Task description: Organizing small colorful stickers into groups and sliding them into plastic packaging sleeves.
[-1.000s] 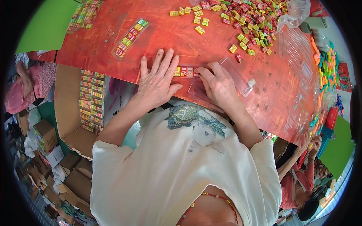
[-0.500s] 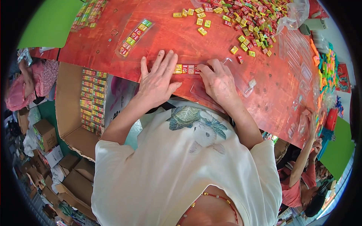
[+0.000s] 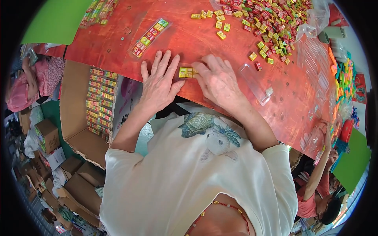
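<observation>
A short row of small yellow boxes lies on the red table near its front edge, between my hands. My left hand rests open at the row's left end, fingers spread, with nothing in it. At the other end, my right hand is closed, its bent fingertips on the row. Its knuckles hide the rest of that end. Right of this hand lies a clear plastic tray with a small pale piece by its end. Beyond my left hand is a clear tray filled with red, yellow and green boxes.
A heap of small boxes covers the far right, beside clear plastic bags. Stacked clear trays lie at the right. Below the left table edge stands a cardboard carton holding filled packs. A co-worker's arm reaches in at right.
The red boxes seen in the row between my hands no longer show; yellow ones do. My right hand has shifted left toward my left hand. The clear tray now lies apart from my right hand.
</observation>
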`<state>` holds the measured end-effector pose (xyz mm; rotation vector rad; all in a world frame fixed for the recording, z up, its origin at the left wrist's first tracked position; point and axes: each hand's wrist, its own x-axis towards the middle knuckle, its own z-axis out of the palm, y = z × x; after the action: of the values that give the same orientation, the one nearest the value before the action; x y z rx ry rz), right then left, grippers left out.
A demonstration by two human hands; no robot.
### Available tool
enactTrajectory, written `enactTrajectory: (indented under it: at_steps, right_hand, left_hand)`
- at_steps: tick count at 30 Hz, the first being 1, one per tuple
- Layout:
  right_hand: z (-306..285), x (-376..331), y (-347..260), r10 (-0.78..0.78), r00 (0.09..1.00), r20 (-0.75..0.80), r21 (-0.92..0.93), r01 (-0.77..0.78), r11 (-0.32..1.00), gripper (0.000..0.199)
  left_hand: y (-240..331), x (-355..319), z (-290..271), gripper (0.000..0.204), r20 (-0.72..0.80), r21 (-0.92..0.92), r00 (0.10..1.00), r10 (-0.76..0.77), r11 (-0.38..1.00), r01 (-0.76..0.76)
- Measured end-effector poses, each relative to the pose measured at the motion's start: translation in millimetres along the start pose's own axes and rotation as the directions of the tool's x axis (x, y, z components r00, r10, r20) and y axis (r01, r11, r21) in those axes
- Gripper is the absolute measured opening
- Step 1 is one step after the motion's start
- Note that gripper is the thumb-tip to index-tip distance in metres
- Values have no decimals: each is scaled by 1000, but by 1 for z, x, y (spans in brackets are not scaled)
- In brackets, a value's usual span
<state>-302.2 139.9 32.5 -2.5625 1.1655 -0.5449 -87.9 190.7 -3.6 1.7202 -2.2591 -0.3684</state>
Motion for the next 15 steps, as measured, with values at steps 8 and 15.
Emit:
enactTrajectory:
  at_steps: [8, 15]
  right_hand:
    - [-33, -26, 39, 367, 916, -161, 230, -327, 917, 23]
    - [-26, -47, 41, 355, 914, -195, 155, -329, 931, 24]
  left_hand:
    - [22, 25, -3, 64, -46, 26, 961, 273, 962, -272]
    - [5, 51, -3, 45, -332, 19, 906, 263, 962, -273]
